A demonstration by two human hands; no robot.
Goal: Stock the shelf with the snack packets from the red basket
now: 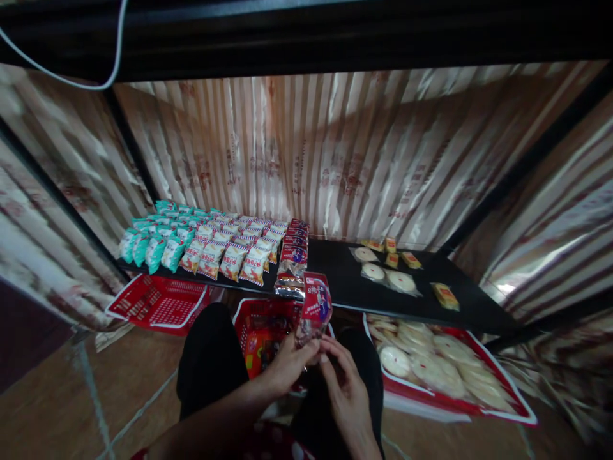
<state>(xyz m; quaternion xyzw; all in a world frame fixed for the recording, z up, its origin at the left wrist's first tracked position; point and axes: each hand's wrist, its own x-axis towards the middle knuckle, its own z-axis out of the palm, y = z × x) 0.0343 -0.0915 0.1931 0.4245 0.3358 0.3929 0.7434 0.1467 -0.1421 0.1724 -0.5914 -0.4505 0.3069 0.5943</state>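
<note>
A red snack packet (317, 300) stands tilted upright between my hands, just in front of the black shelf's edge. My left hand (290, 365) is closed on its lower left part. Fingers of my right hand (345, 383) pinch at the bottom end, their tips meeting my left fingers. Directly behind is a row of matching red packets (294, 246), their near ends silvery brown. Below my hands, between my knees, a red basket (243, 319) contains more packets in dark and orange-red wrapping, partly hidden by my arm.
White-and-orange snack bags (233, 259) and teal bags (154, 250) fill the left of the black shelf (340, 271). Round white packaged cakes (401, 281) and yellow packets (445, 296) lie on its right. Red baskets stand below: one at left (163, 310), another holding round cakes (520, 383).
</note>
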